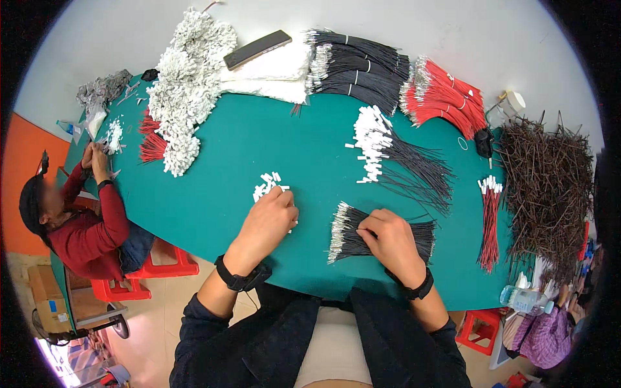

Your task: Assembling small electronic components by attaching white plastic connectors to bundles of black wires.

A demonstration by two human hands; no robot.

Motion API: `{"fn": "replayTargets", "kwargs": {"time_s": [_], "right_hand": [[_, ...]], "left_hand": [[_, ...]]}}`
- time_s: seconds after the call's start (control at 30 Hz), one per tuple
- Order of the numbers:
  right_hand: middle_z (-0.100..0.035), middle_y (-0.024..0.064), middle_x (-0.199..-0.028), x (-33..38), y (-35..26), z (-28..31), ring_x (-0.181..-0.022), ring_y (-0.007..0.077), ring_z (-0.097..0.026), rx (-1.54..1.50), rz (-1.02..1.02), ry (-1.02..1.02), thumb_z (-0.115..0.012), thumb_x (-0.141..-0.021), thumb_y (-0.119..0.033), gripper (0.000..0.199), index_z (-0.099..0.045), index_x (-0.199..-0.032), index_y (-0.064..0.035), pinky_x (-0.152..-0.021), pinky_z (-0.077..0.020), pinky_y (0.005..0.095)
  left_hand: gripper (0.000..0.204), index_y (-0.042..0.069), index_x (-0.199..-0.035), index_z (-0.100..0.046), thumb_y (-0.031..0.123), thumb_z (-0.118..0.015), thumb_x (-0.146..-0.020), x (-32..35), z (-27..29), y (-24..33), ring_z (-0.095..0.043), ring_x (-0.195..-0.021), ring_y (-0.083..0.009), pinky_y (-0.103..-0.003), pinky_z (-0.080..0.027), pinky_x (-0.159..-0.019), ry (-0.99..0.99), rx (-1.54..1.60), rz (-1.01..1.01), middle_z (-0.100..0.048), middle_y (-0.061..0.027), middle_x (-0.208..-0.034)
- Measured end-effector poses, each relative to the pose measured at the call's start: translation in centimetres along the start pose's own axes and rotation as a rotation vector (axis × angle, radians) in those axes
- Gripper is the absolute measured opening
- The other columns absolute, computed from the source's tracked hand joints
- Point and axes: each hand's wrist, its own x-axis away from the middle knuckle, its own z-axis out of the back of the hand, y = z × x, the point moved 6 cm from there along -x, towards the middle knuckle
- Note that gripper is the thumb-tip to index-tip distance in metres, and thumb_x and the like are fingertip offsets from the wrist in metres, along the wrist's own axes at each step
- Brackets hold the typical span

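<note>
My left hand (270,216) is closed over a small pile of white plastic sleeves (265,186), its fingertips pinched together. Whatever it grips is hidden, though bits of white show beside the fingers. Palm down, my right hand (388,238) pinches with thumb and forefinger at a black wire in the bundle of short black wires (346,240). Silvery tips of this bundle point left, and its other ends come out to the right of my hand. Farther off lies a fan of black wires with white sleeves (373,142) on their ends.
Along the table's (259,136) back edge are a white sleeve heap (194,71), a dark flat device (257,50), black wire bundles (359,68) and red wire bundles (449,94). A red sleeved bundle (490,223) and brown tangle (546,187) lie right. Another person (90,226) works at left.
</note>
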Motion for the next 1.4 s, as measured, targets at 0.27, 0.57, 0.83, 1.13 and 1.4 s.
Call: {"fn": "replayTargets", "kwargs": {"time_s": [0.27, 0.57, 0.83, 1.13, 1.4], "right_hand": [[-0.066, 0.0127, -0.082, 0.0, -0.4, 1.3, -0.067, 0.0297, -0.062, -0.301, -0.048, 0.112, -0.071, -0.089, -0.003, 0.003, -0.068, -0.088, -0.0002, -0.061, -0.0490, 0.0382], [-0.061, -0.0020, -0.070, -0.3, -2.3, 5.1, -0.059, 0.0012, -0.043, -0.614, -0.188, 0.297, -0.077, -0.085, 0.003, 0.011, -0.076, -0.096, 0.0007, -0.051, -0.0295, 0.0218], [-0.059, -0.0011, -0.063, -0.5, -3.1, 6.5, -0.054, 0.0041, -0.039, -0.476, -0.132, 0.427, -0.082, -0.079, 0.003, 0.013, -0.080, -0.091, -0.0025, -0.050, -0.0289, 0.0233], [-0.059, -0.0001, -0.063, -0.5, -3.1, 6.4, -0.053, 0.0043, -0.043, -0.416, -0.072, 0.486, -0.081, -0.080, 0.003, 0.011, -0.078, -0.090, -0.0004, -0.049, -0.0309, 0.0230], [-0.054, -0.0015, -0.066, -0.6, -3.1, 6.1, -0.057, 0.0039, -0.041, -0.463, -0.131, 0.434, -0.078, -0.081, 0.003, 0.006, -0.074, -0.086, 0.0024, -0.050, -0.0276, 0.0234]], "left_hand": [[0.012, 0.004, -0.080, -0.069, 0.005, -0.080, -0.075, -0.5, 1.7, 1.3, -0.067, -0.082, -0.0258, -0.036, -0.055, -0.075, 0.172, 0.147, -0.009, -0.068, -0.0066, -0.086], [0.013, -0.002, -0.101, -0.075, 0.001, -0.078, -0.088, -2.8, 2.0, 4.0, -0.069, -0.080, -0.0080, -0.023, -0.053, -0.071, 0.329, 1.145, 0.238, -0.075, -0.0032, -0.088], [0.015, -0.003, -0.106, -0.075, -0.002, -0.074, -0.091, -2.8, 2.8, 5.2, -0.065, -0.083, -0.0073, -0.021, -0.050, -0.072, 0.278, 1.347, 0.226, -0.070, -0.0043, -0.095], [0.016, -0.004, -0.109, -0.075, -0.001, -0.072, -0.093, -2.7, 2.4, 5.3, -0.068, -0.088, -0.0105, -0.023, -0.054, -0.078, 0.250, 1.374, 0.229, -0.070, -0.0058, -0.098], [0.017, -0.004, -0.108, -0.075, -0.001, -0.073, -0.092, -2.7, 2.0, 5.2, -0.068, -0.088, -0.0113, -0.024, -0.055, -0.079, 0.254, 1.417, 0.238, -0.071, -0.0065, -0.098]]}}
